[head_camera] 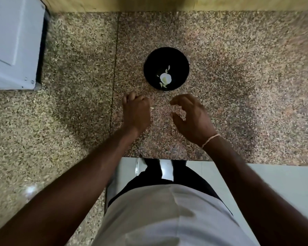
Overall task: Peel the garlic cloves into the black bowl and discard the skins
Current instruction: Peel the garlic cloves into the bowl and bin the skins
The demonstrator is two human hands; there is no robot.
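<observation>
A black bowl (166, 68) stands on the speckled granite counter (238, 77), just beyond my hands. Inside it lie a white garlic bulb (165, 78) and a few loose pale pieces. My left hand (137, 112) hovers near the bowl's near-left side with its fingers curled, and a small pale bit, a garlic clove or skin (152, 108), shows at its fingertips. My right hand (192, 118) is apart from it to the right, fingers loosely curled and holding nothing.
A white appliance (14, 43) stands at the far left of the counter. A wooden strip (167, 4) runs along the back. The counter's front edge (167, 158) lies just below my wrists, above a tiled floor.
</observation>
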